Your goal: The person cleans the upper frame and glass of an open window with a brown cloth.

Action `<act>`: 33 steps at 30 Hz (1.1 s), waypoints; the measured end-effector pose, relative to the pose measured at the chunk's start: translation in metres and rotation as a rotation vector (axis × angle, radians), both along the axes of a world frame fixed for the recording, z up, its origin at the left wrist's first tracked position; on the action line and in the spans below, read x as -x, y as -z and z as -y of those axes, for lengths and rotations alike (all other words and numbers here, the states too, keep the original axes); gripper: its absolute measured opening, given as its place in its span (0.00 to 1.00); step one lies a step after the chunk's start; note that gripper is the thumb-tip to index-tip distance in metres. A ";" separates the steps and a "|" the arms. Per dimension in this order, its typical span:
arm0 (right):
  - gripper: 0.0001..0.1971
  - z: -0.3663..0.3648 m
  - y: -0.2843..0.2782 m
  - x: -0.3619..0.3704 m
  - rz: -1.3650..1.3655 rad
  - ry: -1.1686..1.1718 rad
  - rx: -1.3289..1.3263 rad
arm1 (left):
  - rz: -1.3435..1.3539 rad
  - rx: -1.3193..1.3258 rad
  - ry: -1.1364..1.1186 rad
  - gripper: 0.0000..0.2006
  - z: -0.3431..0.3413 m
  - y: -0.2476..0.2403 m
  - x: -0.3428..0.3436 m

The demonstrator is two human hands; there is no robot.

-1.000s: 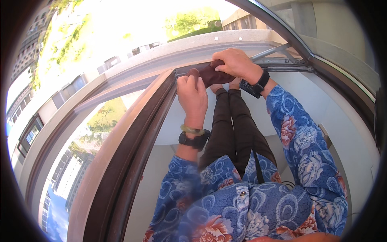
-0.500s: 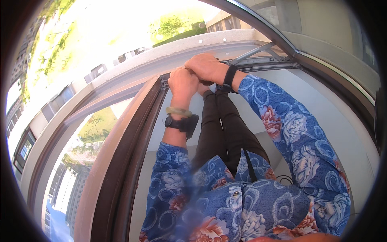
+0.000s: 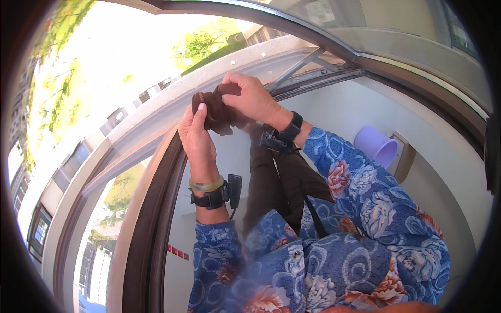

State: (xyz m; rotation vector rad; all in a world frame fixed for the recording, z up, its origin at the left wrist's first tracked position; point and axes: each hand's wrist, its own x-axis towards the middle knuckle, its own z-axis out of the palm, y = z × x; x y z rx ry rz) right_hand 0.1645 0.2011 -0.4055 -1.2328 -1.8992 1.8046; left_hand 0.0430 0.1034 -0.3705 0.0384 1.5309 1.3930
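- The open window [image 3: 151, 219] is my largest worry: my arms reach up to its edge, and leaning too far could cost me my balance.
- Its swung-out sash [image 3: 292, 26] stands at my upper right, joined by a metal stay [image 3: 296, 68] just beyond my right wrist; if the sash shifted, say in a gust, the stay could nip my fingers.
- A purple bucket [image 3: 369, 141] sits below, to the right, well apart from my hands. I cannot make out whether anything is in it.
- The brown cloth [image 3: 216, 112] is bunched between my two hands, near the outer ledge [image 3: 229, 65]. A weak pinch or a sudden tug could send it over the outside edge.
- My left hand [image 3: 197, 138] grips one side of it, thumb laid on top; my right hand [image 3: 253, 99] pinches the other side between thumb and fingers.
- The black device [image 3: 211, 199] on my left wrist trails a short cable, which could snag on the frame if I swept that arm along it.
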 end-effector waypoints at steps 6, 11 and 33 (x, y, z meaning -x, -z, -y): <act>0.13 -0.049 0.021 0.005 -0.200 0.367 -0.029 | 0.016 -0.183 -0.277 0.16 -0.026 -0.003 0.008; 0.13 -0.042 -0.001 -0.027 -0.473 0.500 0.322 | -0.245 -0.323 -0.293 0.18 -0.019 -0.036 0.006; 0.20 0.073 0.018 -0.128 -0.682 0.868 1.041 | -0.665 -0.481 0.989 0.12 -0.118 0.014 -0.159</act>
